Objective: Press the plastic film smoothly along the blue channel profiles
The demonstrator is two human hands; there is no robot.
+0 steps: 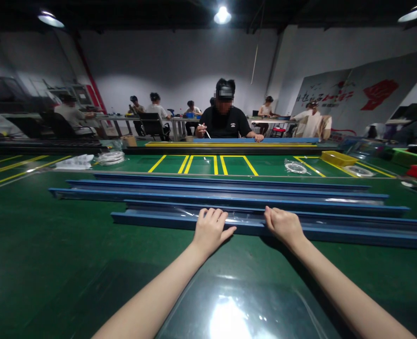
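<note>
A long blue channel (152, 219) lies crosswise on the green table, nearest to me, with shiny clear film along its inside. My left hand (210, 228) rests over this channel, its fingers bent across the trough and its thumb stretched out to the right. To the right of it, my right hand (284, 223) is closed at the channel's edge; what its fingers hold, if anything, is hidden. Behind lie more long blue channels (229, 193), roughly parallel to the near one.
A clear sheet (251, 301) reflects a lamp at the table's near edge. Beyond the channels are a yellow tray (337, 158), coiled white tubing (111, 157) and a clear coil (295, 167). Across the table a person (224, 123) holds a white object.
</note>
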